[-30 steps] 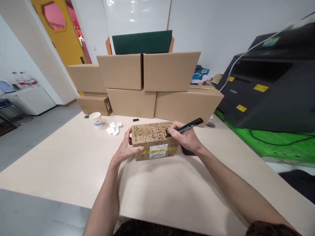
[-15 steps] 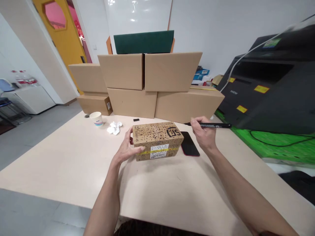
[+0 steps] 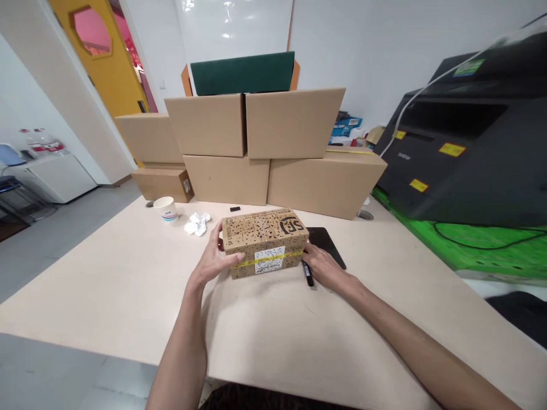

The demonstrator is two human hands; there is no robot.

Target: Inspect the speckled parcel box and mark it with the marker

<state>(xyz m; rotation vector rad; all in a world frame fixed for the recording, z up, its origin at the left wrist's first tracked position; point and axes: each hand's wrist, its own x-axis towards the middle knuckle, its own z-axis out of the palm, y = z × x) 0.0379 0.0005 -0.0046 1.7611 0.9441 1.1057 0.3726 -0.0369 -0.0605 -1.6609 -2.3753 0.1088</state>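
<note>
A small patterned cardboard parcel (image 3: 265, 242) with a white label and yellow tape lies on the beige table (image 3: 128, 285). My left hand (image 3: 213, 262) grips its left end, fingers curled round the corner. My right hand (image 3: 322, 266) is down by the parcel's right end, fingers closed over a black marker (image 3: 308, 274). The marker lies low against the tabletop and points towards me. A black phone (image 3: 327, 242) lies flat just behind my right hand.
Large plain cardboard boxes (image 3: 256, 148) are stacked along the table's far edge, with a green board on top. A paper cup (image 3: 166, 208), crumpled tissue (image 3: 196, 223) and a small black cap (image 3: 235, 209) lie at the back left. A black printer (image 3: 470, 136) stands at the right.
My right hand lifted the marker off the parcel's top, swung it out to the right, then came down beside the parcel's right end. The left hand stayed on the parcel.
</note>
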